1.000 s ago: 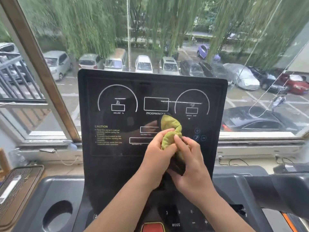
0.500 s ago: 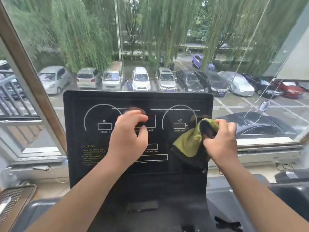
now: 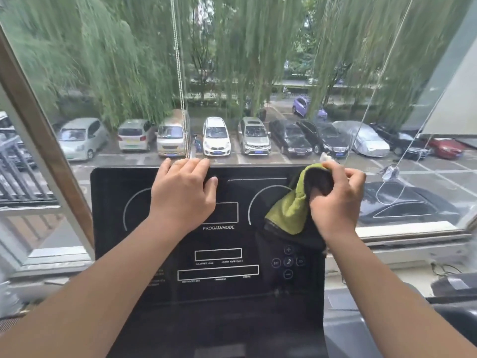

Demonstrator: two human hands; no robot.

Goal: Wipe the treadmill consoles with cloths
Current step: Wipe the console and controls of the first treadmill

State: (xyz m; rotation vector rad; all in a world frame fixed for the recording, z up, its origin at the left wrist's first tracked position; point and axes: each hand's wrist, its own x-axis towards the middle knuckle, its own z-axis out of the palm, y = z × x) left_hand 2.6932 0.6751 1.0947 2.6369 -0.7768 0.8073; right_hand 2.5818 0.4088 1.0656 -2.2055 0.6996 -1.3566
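The person's left hand (image 3: 183,195) grips the top edge of the black treadmill console (image 3: 219,293), fingers hooked over it and thumb on the front. The right hand (image 3: 335,200) clutches a bunched green-and-black cloth (image 3: 291,213) against the console's upper right corner, its loose end draping down the panel.

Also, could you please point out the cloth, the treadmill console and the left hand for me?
cloth (image 3: 289,213): head view, on the green fold hanging down.
treadmill console (image 3: 219,293): head view, on the bare black panel under the readout boxes.
left hand (image 3: 183,197): head view, on the back of the hand.
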